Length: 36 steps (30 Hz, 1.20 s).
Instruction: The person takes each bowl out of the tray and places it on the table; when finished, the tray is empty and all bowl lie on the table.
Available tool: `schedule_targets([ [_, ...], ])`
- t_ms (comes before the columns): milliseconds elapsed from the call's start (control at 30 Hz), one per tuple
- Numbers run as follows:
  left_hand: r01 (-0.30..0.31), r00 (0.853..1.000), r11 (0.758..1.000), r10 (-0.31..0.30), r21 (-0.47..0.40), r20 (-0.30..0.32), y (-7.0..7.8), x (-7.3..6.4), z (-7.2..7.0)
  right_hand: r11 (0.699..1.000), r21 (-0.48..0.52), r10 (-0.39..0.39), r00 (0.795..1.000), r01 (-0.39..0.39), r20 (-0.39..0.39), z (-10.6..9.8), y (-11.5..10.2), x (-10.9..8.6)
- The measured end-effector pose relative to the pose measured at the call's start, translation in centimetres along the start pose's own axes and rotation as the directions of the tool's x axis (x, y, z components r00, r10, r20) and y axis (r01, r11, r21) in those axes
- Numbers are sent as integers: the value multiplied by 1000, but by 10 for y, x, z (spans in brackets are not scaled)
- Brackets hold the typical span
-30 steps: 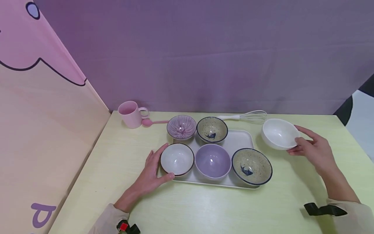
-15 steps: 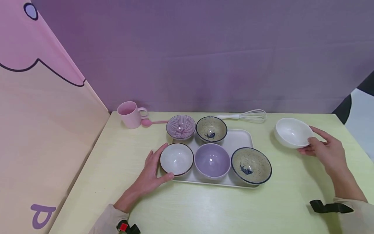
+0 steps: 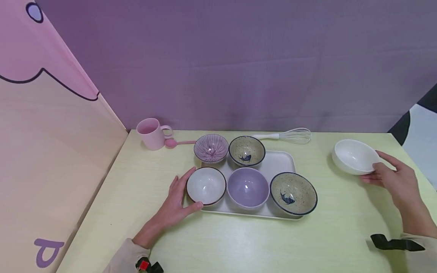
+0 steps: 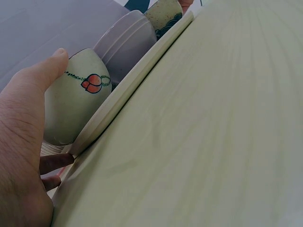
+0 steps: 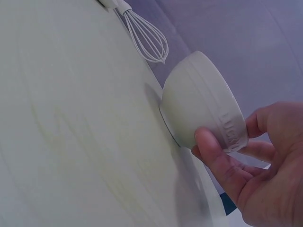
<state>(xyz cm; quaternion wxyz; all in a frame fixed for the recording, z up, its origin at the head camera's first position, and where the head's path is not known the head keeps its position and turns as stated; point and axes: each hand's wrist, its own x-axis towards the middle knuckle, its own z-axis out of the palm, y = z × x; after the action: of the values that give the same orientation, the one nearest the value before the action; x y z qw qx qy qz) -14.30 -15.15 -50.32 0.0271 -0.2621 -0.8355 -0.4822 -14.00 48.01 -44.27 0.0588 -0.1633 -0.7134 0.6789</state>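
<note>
My left hand (image 3: pixel 177 199) is around the left side of a white bowl with a dark rim (image 3: pixel 206 185), thumb at the near side and index finger at the far side. A red flower shows on this bowl's outside in the left wrist view. At the right, my right hand (image 3: pixel 397 182) grips a plain white bowl (image 3: pixel 355 156) by its right side, thumb near the rim. Raised lettering marks its wall in the right wrist view, where the base is close to the tabletop; whether it touches I cannot tell. The dark-rimmed bowl stands on a white tray (image 3: pixel 280 161).
A purple bowl (image 3: pixel 248 187), two speckled bowls with blue fish (image 3: pixel 293 193) and a purple-striped bowl (image 3: pixel 211 148) crowd the tray. Behind lie a whisk (image 3: pixel 295 135) and a pink spoon (image 3: pixel 172 143). A pink mug (image 3: pixel 151 134) stands at the back left.
My right hand has moved to the right with the plain white bowl, away from the tray and whisk. The left hand stays where it was on the dark-rimmed bowl.
</note>
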Motion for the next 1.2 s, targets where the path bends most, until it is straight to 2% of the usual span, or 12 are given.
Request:
schedule_targets([
  [133, 9, 1000, 1000, -9, 0, 4, 1, 0, 0, 998, -56, 9, 1000, -8, 4, -1, -1, 0],
  [200, 9, 1000, 1000, -9, 1, 4, 1, 0, 0, 983, -183, 1, 1000, -2, -3, 0, -4, -1],
  [233, 9, 1000, 1000, -9, 0, 5, 1, 0, -1, 959, -285, -12, 1000, 7, -15, 0, -6, -2],
  [267, 9, 1000, 1000, -9, -1, 6, 1, 0, -1, 917, -399, -33, 999, 17, -33, 1, -8, -3],
  [333, 9, 1000, 1000, -9, -5, 7, 2, 0, -1, 796, -605, -92, 990, 12, -102, 3, -12, -5],
  [400, 13, 1000, 1000, -13, -7, 7, 3, 0, -1, 686, -728, -164, 969, -22, -184, 9, -13, -6],
  [433, 15, 1000, 1000, -15, -8, 8, 3, 0, -1, 659, -752, -201, 957, -25, -208, 12, -13, -6],
  [500, 19, 1000, 1000, -19, -7, 7, 3, 0, -1, 654, -756, -280, 936, 24, -212, 19, -11, -5],
  [633, 19, 1000, 1000, -19, -8, 7, 3, 0, -1, 634, -740, -378, 925, 224, -45, 29, -4, 0],
  [700, 17, 1000, 1000, -17, -9, 6, 3, 0, -1, 620, -736, -387, 922, 271, 13, 33, -1, 2],
  [967, 13, 1000, 1000, -13, -5, 2, 3, 0, 0, 599, -763, -394, 919, 245, -13, 40, 0, 3],
  [1200, 24, 1000, 1000, -24, -13, 4, 4, 0, -1, 597, -779, -378, 924, 192, -62, 22, 0, 3],
])
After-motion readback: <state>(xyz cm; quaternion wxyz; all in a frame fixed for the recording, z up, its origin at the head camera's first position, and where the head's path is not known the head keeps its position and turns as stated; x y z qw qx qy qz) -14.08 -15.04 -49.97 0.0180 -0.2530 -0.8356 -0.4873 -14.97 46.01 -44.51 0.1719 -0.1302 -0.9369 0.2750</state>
